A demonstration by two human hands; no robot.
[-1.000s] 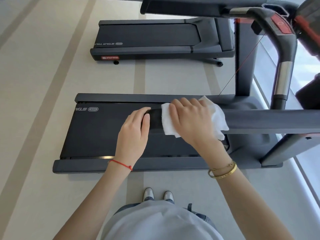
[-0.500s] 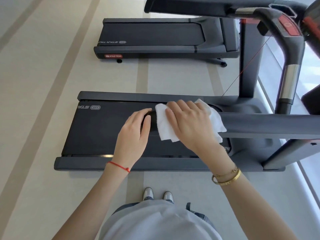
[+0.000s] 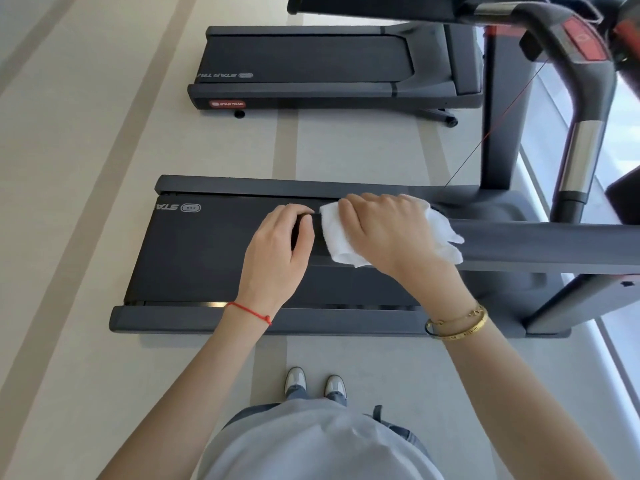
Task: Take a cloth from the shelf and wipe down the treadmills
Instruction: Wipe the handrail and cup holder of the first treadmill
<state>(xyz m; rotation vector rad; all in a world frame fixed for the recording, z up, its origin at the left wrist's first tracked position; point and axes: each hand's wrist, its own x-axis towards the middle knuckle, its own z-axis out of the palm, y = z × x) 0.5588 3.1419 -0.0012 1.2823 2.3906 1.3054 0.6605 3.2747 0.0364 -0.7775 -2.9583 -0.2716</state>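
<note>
Standing beside the nearer dark grey treadmill (image 3: 194,258), the person works at its long padded grey side handrail (image 3: 540,244), which runs in from the right edge of the view above the black running belt. The right hand (image 3: 391,233) lies over a crumpled white cloth (image 3: 337,237), its fingers curled down over the far side of the rail so that the cloth is grasped and pressed against the rail. The cloth wraps the rail just short of its free end; a loose fold shows at the hand's left and another hangs out at its right. The left hand (image 3: 277,251) clasps the black rounded end of the same handrail, fingers curled over the top and thumb on the near side, just beside the cloth's left edge; whether they touch cannot be told.

A thin red string bracelet (image 3: 249,310) sits on the left wrist, and two gold bangles (image 3: 457,323) on the right wrist.

A second dark grey treadmill (image 3: 311,64) with a red maker's badge stands on the pale striped floor (image 3: 86,168), well apart beyond the first. The nearer machine's curved grey upright with a chrome grip section (image 3: 581,154) rises at upper right. A thin red cord (image 3: 498,116) slants down from the console toward the deck. Two grey-and-white shoes (image 3: 315,386) show near the bottom of the view, toes toward the deck's near side rail.
</note>
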